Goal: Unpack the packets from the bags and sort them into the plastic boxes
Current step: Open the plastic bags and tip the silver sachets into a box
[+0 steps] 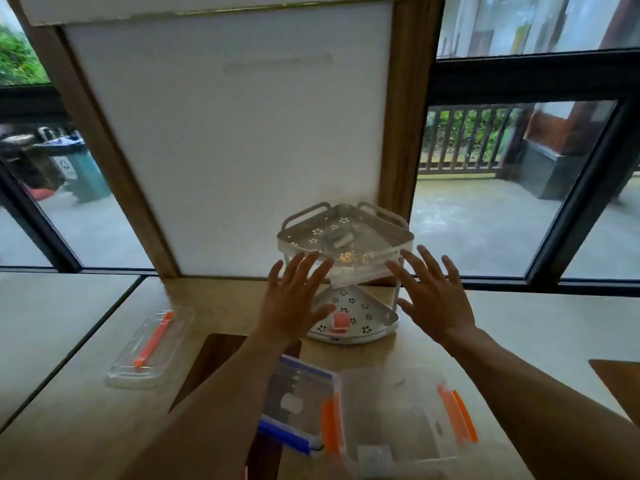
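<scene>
My left hand (pixel 294 303) and right hand (pixel 433 296) are spread wide, holding nothing, on both sides of a clear bag (pixel 356 268) on the two-tier rack (pixel 346 230).

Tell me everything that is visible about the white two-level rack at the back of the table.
The rack looks like white metal, wedge-shaped, with two trays pierced by flower-pattern holes and joined by thin upright posts. The upper tray has loop handles at its back edges. It stands upright on the table against the white board. A clear bag with small golden items lies on the upper tray and hangs over its front edge; a small red packet lies on the lower one. The left hand and right hand are spread open in front; whether they touch it is unclear.
</scene>
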Demonstrator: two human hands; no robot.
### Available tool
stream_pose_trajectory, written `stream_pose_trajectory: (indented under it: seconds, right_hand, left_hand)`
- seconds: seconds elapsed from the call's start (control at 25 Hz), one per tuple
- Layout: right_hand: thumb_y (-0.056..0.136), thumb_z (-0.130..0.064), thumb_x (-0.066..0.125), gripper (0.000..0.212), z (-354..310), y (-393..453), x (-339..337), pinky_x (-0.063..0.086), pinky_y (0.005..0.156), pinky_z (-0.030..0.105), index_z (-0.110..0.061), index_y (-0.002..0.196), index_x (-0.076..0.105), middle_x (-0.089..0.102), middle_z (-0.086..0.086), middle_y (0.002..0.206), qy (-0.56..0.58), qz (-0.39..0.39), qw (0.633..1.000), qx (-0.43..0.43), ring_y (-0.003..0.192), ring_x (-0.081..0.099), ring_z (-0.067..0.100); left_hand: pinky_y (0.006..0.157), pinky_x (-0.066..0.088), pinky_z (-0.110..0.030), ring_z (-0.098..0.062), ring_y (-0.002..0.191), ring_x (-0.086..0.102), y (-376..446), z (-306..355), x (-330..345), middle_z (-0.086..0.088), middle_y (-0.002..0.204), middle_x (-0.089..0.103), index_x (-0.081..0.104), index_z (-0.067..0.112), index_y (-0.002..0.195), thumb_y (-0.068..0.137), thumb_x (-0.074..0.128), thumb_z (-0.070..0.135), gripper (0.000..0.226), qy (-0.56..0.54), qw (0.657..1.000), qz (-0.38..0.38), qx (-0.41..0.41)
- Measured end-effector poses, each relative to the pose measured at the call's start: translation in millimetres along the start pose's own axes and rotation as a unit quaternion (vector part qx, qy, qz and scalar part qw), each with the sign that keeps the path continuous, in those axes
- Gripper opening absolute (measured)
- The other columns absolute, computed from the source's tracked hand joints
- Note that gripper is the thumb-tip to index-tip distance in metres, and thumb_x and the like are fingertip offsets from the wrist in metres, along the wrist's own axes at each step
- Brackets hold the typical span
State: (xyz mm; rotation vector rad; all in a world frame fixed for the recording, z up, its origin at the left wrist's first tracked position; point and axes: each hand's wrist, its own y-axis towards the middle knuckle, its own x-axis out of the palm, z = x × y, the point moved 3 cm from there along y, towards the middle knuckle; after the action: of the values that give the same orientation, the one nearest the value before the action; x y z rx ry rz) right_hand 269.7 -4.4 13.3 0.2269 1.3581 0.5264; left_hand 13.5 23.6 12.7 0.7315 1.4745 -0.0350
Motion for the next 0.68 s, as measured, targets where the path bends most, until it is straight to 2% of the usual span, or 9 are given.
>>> stream_pose_trajectory:
  seconds: [0.16,0.48,0.68]
  right_hand:
    - [0.074,-0.036,0.078,0.064,-1,11,16,0.036,0.106,0.054,-0.025,0.132,0.051,0.052,0.008,0.141,0.019,0.015,1.0,-0.003,0.134,0.044,0.033]
    - [0.073,-0.022,0.079,0.058,-2,37,38,0.043,0.098,0.05,-0.022,0.126,0.054,0.056,0.011,0.132,0.041,0.051,0.998,-0.011,0.124,0.051,0.035]
    - [0.075,-0.017,0.075,0.035,-4,49,33,0.045,0.09,0.047,-0.019,0.108,0.063,0.062,0.009,0.12,0.041,0.102,0.994,-0.01,0.114,0.056,0.033]
  left_hand:
    - [0.108,0.037,-0.047,-0.023,0.139,0.033,15,-3,24,-0.002,0.154,0.031,0.023,0.031,0.149,0.087,0.055,0.057,0.076,-0.008,1.0,0.013,0.018]
    - [0.099,0.042,-0.041,-0.026,0.126,0.046,40,-3,41,-0.008,0.139,0.046,0.044,0.023,0.132,0.079,0.073,0.038,0.062,0.001,0.994,0.077,0.078]
    - [0.093,0.047,-0.041,-0.027,0.115,0.053,48,-6,41,-0.009,0.131,0.053,0.048,0.019,0.122,0.08,0.071,0.02,0.048,-0.005,0.991,0.1,0.091]
